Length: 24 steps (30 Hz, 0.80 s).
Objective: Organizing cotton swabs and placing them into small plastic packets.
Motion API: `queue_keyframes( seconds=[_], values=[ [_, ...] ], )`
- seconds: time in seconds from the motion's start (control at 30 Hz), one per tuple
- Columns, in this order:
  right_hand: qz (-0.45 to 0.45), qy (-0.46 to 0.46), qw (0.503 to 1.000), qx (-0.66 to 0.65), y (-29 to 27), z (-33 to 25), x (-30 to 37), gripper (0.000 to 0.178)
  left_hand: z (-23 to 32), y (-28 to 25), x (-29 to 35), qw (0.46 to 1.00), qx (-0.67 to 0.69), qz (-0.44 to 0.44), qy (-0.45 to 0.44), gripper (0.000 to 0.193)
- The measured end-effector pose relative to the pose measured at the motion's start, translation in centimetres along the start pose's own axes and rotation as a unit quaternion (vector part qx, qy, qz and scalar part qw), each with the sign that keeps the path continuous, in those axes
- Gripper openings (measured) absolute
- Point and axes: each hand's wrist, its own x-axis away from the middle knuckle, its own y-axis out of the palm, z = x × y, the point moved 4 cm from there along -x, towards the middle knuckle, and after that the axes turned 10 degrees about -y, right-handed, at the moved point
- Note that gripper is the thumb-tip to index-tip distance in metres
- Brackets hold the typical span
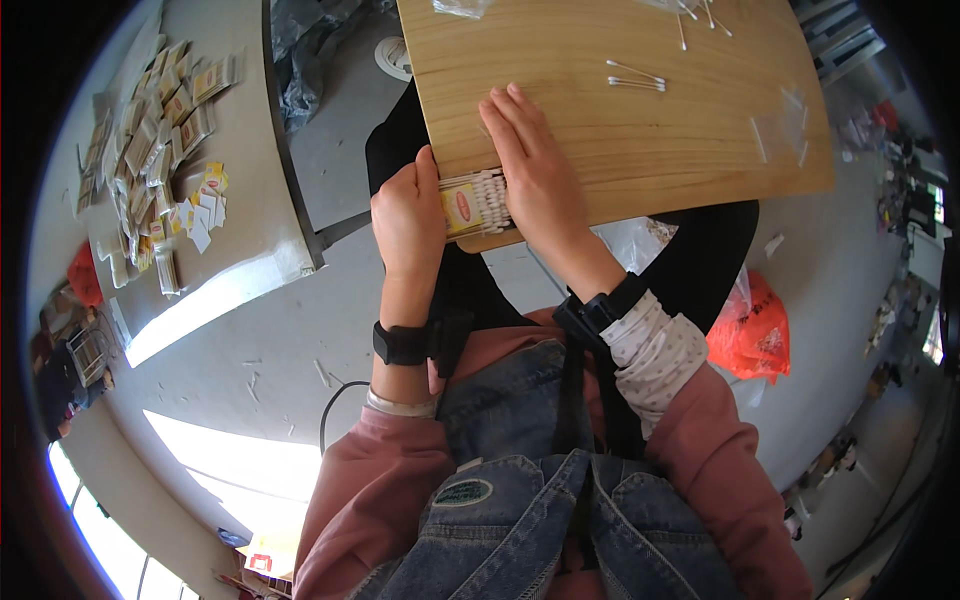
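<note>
At the near-left corner of the surface (560, 40), the left hand (410, 215) grips the swab pack (462, 208); the right hand (540, 180), flat and unclenched, seems to be evening the tips (494, 202). Next calls for gentle, level pressure.

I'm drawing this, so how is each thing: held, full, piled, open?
Left hand: gripping the swab pack
Right hand: open, against the swab tips
Swab pack: held, filled, tips showing
Loose swabs: lying on wooden tabletop
Packs at left: heaped on grey table
Red bag: crumpled, bulging
</note>
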Motion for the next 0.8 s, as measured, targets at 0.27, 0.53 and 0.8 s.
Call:
queue_keyframes(
  seconds=[0.27, 0.53, 0.8],
  values=[
    [-0.012, -0.008, 1.000, 0.001, 0.0, 0.0, 0.0, 0.042, -0.1, 0.2, -0.1, 0.999, 0.031, -0.032, -0.022, 0.045],
    [-0.002, 0.029, 0.999, -0.027, 0.0, -0.3, 0.0, 0.044, 0.4, -0.2, 0.2, 0.999, -0.036, 0.021, 0.012, 0.048],
    [0.016, 0.062, 0.992, -0.104, 0.0, -0.8, -0.2, 0.051, 0.7, -0.4, 0.4, 0.995, -0.082, 0.051, 0.027, 0.048]
  ],
)
